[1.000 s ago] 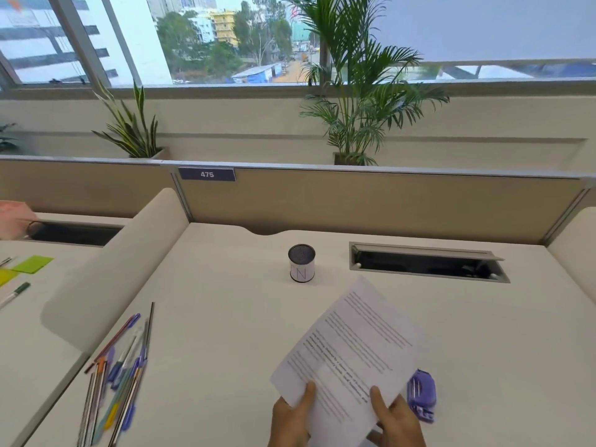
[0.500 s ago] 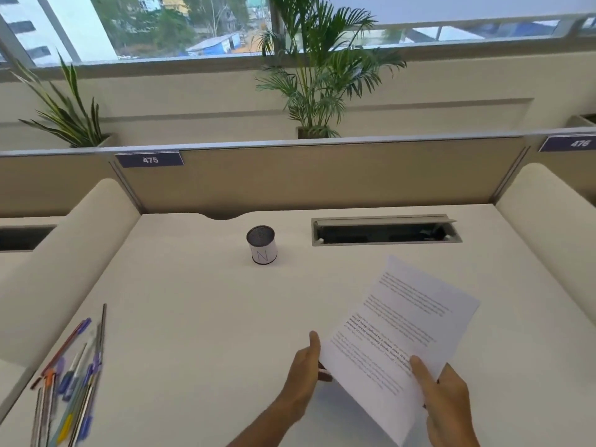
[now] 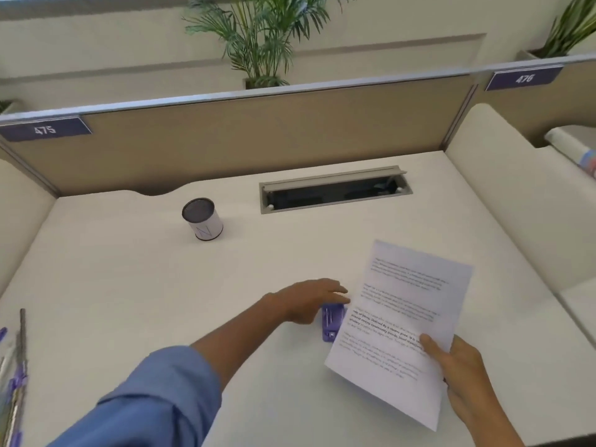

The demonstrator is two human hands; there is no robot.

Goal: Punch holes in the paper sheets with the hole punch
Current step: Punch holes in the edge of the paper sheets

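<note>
The left hand (image 3: 309, 300) was out over the middle of the desk (image 3: 129, 285), sleeve (image 3: 154, 395) rolled back on the forearm, and it lay on the far end of the hole punch (image 3: 332, 321), fingers stretched toward the paper's edge and touching it; whether they were curled round the punch or just resting on it, I could not tell. The punch itself, purple, sat on the desk toward the near edge, a little right of centre, its right side tucked under the left edge of the paper sheet (image 3: 403, 317). The right hand (image 3: 458, 366) had the sheet by its near right side, thumb on top of the printed face and the other fingers hidden beneath, pinching it so that it was lifted and tilted off the desk. Printed lines ran across the sheet, too blurred to read

Further back, a small round can (image 3: 202, 219) with a dark top stood toward the far left of the desk, and a long cable slot (image 3: 335, 190) with its flap open ran along the far edge to the right of it. Pens (image 3: 16, 375) lay bunched at the left edge, near the front corner. Behind the desk ran a tan divider (image 3: 258, 137) with number plates reading 475 (image 3: 45, 129) and 476 (image 3: 524, 79), and a palm plant (image 3: 258, 37) rose beyond it
</note>
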